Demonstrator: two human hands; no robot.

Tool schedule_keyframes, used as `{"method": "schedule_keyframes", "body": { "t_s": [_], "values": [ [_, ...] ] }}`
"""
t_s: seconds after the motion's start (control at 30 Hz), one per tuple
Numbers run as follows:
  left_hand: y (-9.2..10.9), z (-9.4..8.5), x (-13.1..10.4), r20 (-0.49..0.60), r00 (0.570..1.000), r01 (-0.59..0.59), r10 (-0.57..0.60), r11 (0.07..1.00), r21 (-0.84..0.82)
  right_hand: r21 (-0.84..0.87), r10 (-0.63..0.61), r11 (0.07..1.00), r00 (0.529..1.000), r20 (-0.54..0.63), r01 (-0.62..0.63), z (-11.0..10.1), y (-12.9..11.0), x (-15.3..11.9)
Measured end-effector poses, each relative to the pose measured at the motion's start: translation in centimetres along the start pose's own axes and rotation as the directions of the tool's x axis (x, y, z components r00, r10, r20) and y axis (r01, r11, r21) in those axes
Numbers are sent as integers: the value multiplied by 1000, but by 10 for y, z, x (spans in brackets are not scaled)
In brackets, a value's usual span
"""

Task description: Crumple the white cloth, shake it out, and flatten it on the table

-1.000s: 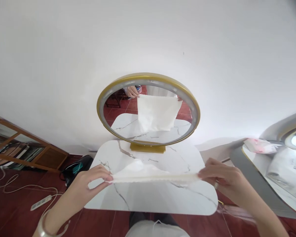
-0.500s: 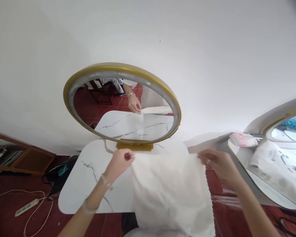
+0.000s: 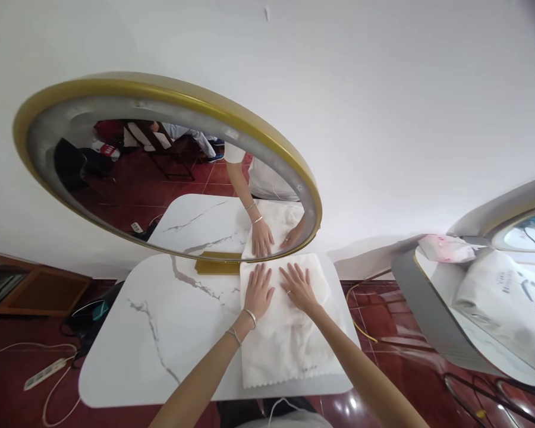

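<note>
Head view, and I see the left hand (image 3: 258,291) and right hand (image 3: 299,289) spread flat, just apart, on a white cloth (image 3: 279,351); it lies over the right part of the marbled counter (image 3: 125,356), below the round mirror (image 3: 169,172), while a power strip (image 3: 44,374) rests on the red floor (image 3: 116,417) off left

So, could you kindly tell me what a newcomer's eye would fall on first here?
Probably the large gold-rimmed mirror at the back of the marbled table. Next, the white cloth on the table's right part, with the left hand and right hand flat on it.
</note>
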State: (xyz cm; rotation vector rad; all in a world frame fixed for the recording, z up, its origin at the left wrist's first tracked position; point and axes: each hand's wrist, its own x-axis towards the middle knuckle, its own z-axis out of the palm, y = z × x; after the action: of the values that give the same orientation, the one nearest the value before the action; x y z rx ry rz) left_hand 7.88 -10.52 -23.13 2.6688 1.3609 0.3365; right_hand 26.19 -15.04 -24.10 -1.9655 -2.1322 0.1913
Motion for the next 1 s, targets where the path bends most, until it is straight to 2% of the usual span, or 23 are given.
{"method": "schedule_keyframes", "body": {
  "t_s": [0.1,0.2,0.33,0.43,0.57,0.7,0.8,0.9,1.0],
  "values": [
    [1,6,17,7,1000,-19,19,999,26,-58,47,997,999,-16,-47,3,9,10],
    [4,9,31,10,1000,17,-18,999,32,-64,46,997,998,-37,-49,1,14,19],
    [5,9,45,8,997,83,-83,996,24,-39,-13,999,1000,18,14,-1,4,44],
    [4,10,58,12,995,101,-101,995,23,-24,-10,1000,999,46,11,1,3,61],
    [6,12,83,87,993,72,-73,997,15,-21,41,999,999,35,-40,1,25,71],
    [12,14,106,142,988,57,-58,998,16,-35,149,988,989,7,-148,-4,58,66],
    [17,14,115,176,984,32,-33,999,6,-63,240,968,970,-21,-241,-7,75,54],
    [25,13,116,189,981,-29,33,999,-21,-91,315,944,949,-33,-317,-11,84,43],
    [35,15,105,160,983,-88,95,995,-52,-105,332,936,942,-44,-335,-14,88,30]
  ]
}}
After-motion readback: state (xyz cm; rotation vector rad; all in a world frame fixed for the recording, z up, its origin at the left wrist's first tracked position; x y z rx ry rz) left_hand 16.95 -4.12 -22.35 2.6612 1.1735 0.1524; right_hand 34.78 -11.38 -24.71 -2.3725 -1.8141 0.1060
